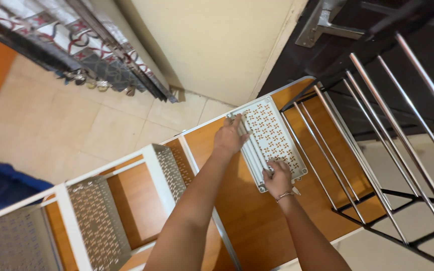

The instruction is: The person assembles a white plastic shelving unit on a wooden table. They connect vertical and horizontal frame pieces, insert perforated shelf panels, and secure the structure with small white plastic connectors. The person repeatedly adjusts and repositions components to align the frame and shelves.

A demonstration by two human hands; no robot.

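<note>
While the far left of the view shows a patterned curtain (101, 55) hanging over pale floor tiles (76, 125), the work sits further right, on an orange-and-white shelf unit (237, 211) seen from above. At its lower left stand 3 white perforated dividers (96, 221), upright between wooden compartments.

Next comes the left hand (229, 136), arm stretched forward across the orange top, palm down, fingers curled over the far end of a bundle of white rods (252, 153). It grips that end closed. The rods lie along the left edge of a white perforated panel (275, 135), which rests flat on the orange surface near its back corner.

The right hand (279, 178), wrist bent and wearing a thin bracelet, closes on the near end of the same rods, touching the panel's lower corner.

By my judgement, the step in hand is lifting or seating the rods against the panel; the next move calls for both hands moving together so the bundle stays level and does not splay.

Furthest right, a metal drying rack (377, 150) with slim chrome bars leans over the shelf edge.
</note>
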